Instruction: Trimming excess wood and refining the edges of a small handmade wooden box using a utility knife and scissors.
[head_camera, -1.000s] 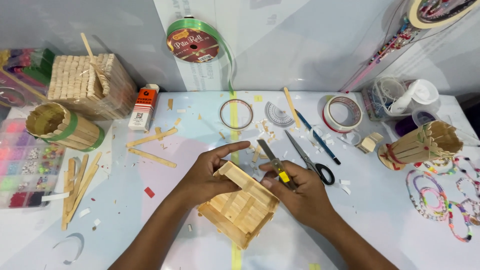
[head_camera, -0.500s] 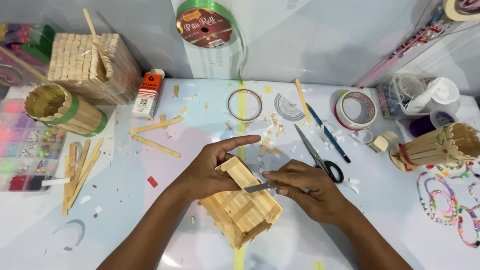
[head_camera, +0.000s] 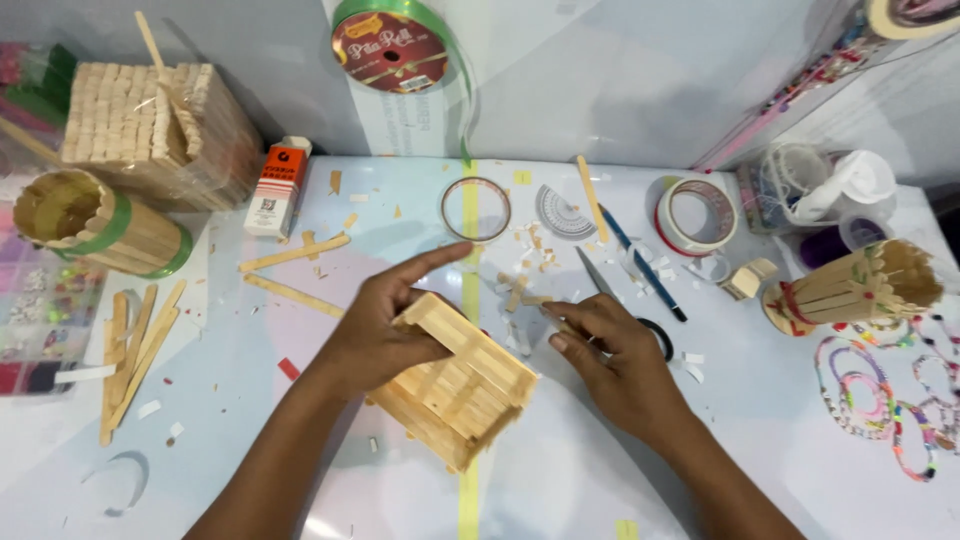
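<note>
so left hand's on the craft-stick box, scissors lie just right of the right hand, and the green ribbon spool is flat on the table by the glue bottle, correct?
Not quite: in the head view the green ribbon spool is up on the back wall, above the table, not flat on it. The left hand does rest on the craft-stick box, and the scissors lie beside the right hand.

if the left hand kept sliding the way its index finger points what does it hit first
Probably the clear tape ring. The left hand rests on the craft-stick box, its index finger aimed up-right at that ring, with only bare table between. Height above the table is unclear.
</note>
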